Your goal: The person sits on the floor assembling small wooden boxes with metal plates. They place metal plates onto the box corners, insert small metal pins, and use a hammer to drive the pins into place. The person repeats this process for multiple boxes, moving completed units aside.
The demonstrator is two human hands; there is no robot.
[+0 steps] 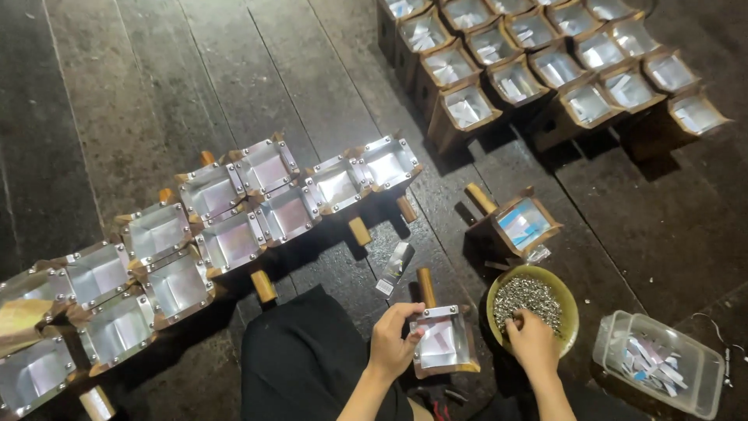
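My left hand (393, 335) grips the near-left rim of a small wooden scoop box (444, 343) lined with shiny metal, its wooden handle pointing away from me. A few pale strips lie inside it. My right hand (530, 339) reaches into a yellow-green bowl (567, 300) filled with small silvery pieces, fingers pinched among them. Whether it holds one is hidden.
Many finished metal-lined boxes (234, 234) lie in rows at the left on the dark plank floor. More wooden boxes (545, 70) stand at the top right. One box (523, 224) sits beyond the bowl. A clear plastic tub (693, 366) of strips is at the right.
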